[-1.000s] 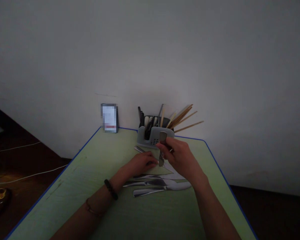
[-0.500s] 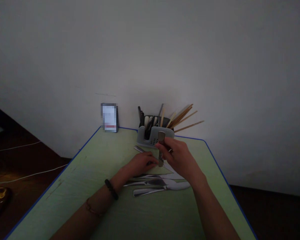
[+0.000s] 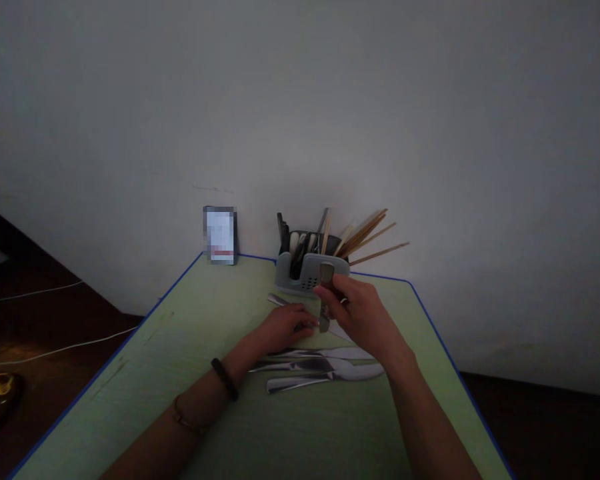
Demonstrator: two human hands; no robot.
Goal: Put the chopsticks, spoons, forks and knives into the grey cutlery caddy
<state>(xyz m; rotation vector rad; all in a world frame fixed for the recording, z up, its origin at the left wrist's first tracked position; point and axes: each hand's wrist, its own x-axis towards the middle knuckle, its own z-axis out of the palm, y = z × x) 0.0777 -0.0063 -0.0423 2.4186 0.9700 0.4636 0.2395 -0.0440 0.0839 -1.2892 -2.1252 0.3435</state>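
My right hand (image 3: 363, 310) is closed around a metal utensil (image 3: 326, 272) held upright, with flat, widened ends above and below the fingers. Its kind is hard to make out. My left hand (image 3: 287, 327) rests low over the table with fingers curled together. Its fingertips meet the lower end of that utensil; whether they pinch it is unclear. Partly behind the left hand lies a piece of cutlery with a metal handle (image 3: 277, 299). Nearer me, several metal table knives (image 3: 300, 383) lie side by side, blades to the right, partly hidden by my arms.
Against the wall stands a grey utensil holder (image 3: 285, 273) with black and white-handled utensils and wooden chopsticks (image 3: 367, 233) leaning right. A phone (image 3: 220, 235) with a lit screen leans at the back left. The green table (image 3: 180, 340) has blue edges.
Hardly anything differs. Both hands and the upright utensil appear a few pixels further right, along with the whole view; the grip of the right hand is the same.
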